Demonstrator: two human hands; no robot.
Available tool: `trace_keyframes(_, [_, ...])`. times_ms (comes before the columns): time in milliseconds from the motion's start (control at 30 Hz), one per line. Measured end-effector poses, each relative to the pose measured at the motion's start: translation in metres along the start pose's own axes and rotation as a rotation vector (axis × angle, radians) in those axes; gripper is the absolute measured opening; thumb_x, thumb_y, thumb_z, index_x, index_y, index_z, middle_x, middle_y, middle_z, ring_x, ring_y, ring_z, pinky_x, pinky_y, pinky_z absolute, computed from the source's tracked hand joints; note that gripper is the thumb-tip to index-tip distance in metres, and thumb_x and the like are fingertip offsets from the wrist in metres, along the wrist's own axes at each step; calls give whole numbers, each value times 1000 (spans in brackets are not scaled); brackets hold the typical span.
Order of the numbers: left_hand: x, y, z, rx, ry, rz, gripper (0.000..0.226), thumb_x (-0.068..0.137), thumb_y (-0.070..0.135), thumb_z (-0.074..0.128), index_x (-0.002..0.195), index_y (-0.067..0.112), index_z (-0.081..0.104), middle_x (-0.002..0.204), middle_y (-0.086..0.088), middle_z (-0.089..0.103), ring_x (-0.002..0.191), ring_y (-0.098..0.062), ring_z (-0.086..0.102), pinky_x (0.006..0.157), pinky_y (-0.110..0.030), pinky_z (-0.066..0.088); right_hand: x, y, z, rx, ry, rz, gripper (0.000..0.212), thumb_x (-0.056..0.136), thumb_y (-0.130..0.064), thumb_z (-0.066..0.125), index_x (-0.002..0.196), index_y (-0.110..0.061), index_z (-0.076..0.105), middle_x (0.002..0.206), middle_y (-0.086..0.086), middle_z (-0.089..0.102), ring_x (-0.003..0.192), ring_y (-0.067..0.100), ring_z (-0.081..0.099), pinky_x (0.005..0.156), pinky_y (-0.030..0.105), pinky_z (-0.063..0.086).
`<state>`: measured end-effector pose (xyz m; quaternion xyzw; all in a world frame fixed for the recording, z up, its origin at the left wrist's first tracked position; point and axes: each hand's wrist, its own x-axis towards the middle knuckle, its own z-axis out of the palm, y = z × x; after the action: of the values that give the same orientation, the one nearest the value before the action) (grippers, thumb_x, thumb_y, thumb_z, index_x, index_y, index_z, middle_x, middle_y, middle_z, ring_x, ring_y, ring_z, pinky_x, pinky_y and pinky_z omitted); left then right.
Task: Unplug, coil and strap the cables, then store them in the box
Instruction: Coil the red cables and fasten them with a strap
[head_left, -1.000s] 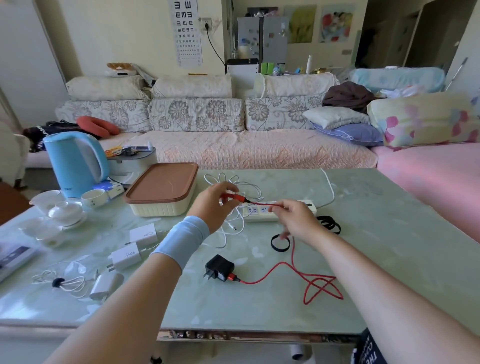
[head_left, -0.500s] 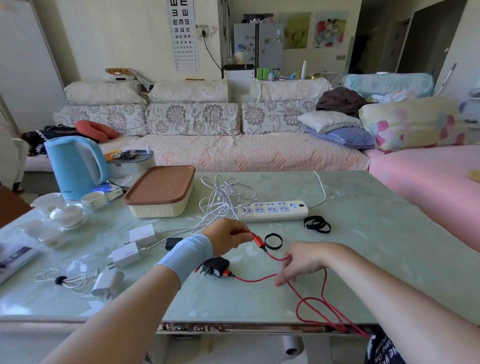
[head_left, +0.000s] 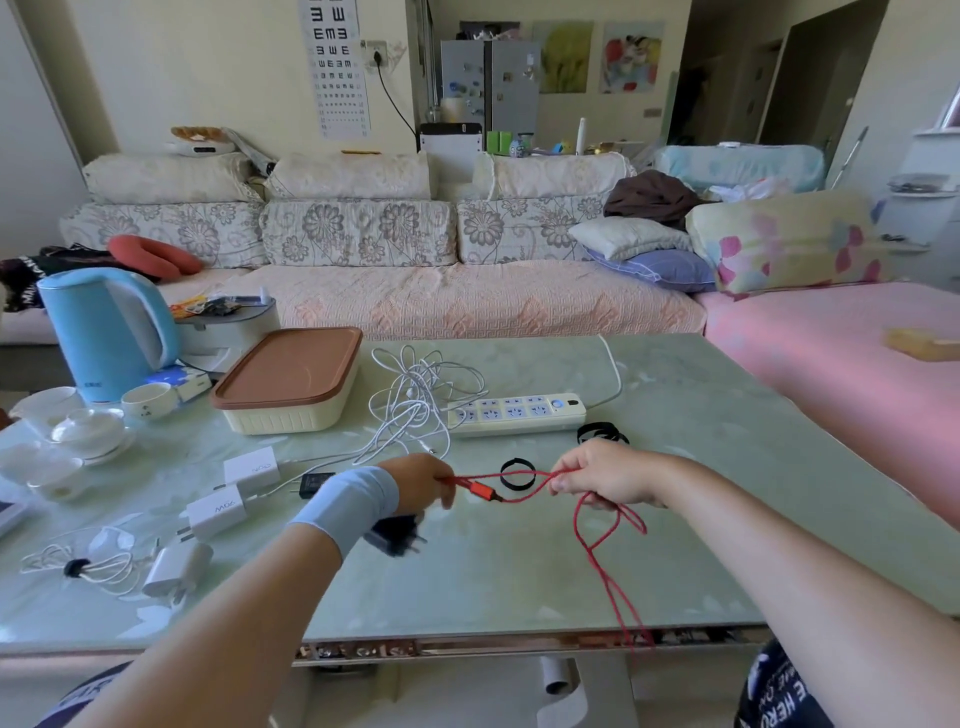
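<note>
Holds the red cable (head_left: 483, 490) stretched above the near middle of the desk (head_left: 519, 587): left hand (head_left: 421, 483) pinching it just behind the plug end, right hand (head_left: 602, 478) curled round a fold, slack looping over the near edge. Sits well clear of the power strip (head_left: 517, 414) now, having been up at it a second ago, with the black adapter (head_left: 397, 535) blurred under the left wrist, seemingly dragged off its spot. Reads as unplugging done and coiling just begun; still wants winding, a black strap (head_left: 517, 461) from just beyond the hands, then the lidded box (head_left: 288, 387) toward the far left.
</note>
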<state>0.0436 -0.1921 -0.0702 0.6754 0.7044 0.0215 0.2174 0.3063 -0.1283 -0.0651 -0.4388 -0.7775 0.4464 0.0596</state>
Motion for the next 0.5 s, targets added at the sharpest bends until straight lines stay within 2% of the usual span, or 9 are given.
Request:
trace_keyframes(100, [-2, -16, -19, -102, 129, -28, 40, 84, 1, 38, 66, 27, 61, 62, 5, 48, 55, -16, 42, 54, -23, 35, -3, 4, -12, -42, -32, 42, 11, 94, -18, 64, 85, -21, 69, 60, -4, 50, 51, 11, 42, 47, 21, 31])
trace_keyframes(167, [-4, -28, -27, -109, 169, -29, 42, 83, -2, 37, 61, 26, 61, 61, 5, 50, 59, -17, 44, 61, -25, 38, -6, 5, -16, -125, -75, 72, 10, 91, -17, 67, 84, -22, 72, 62, -3, 58, 51, 11, 42, 49, 22, 30])
trace_keyframes(267, [-12, -35, -27, 4, 66, -49, 43, 84, -3, 35, 62, 25, 60, 68, 8, 57, 67, -15, 49, 72, -25, 42, -8, 2, -16, -253, -121, 140, 13, 88, -14, 66, 82, -24, 72, 65, -6, 65, 52, 10, 46, 49, 23, 28])
trace_keyframes(333, [-14, -34, -23, 89, -16, -77, 43, 84, -5, 32, 67, 24, 59, 72, 8, 59, 66, -12, 50, 72, -21, 42, -9, -2, -12, -281, -127, 179, 13, 86, -14, 65, 80, -23, 72, 64, -4, 60, 51, 11, 45, 49, 23, 28])
trace_keyframes(433, [-17, -35, -24, 133, -53, -123, 41, 84, -7, 32, 75, 23, 59, 76, 9, 60, 67, -9, 51, 68, -20, 43, -9, -13, -5, -206, -77, 158, 15, 86, -13, 59, 81, -21, 71, 60, -2, 49, 48, 13, 37, 49, 24, 28])
trace_keyframes(500, [-20, -35, -24, 159, -53, -144, 35, 85, -5, 40, 83, 24, 59, 84, 7, 63, 76, -13, 56, 73, -23, 48, -7, -21, -1, -150, -29, 102, 18, 86, -12, 57, 81, -21, 71, 60, -2, 47, 50, 14, 35, 48, 24, 29])
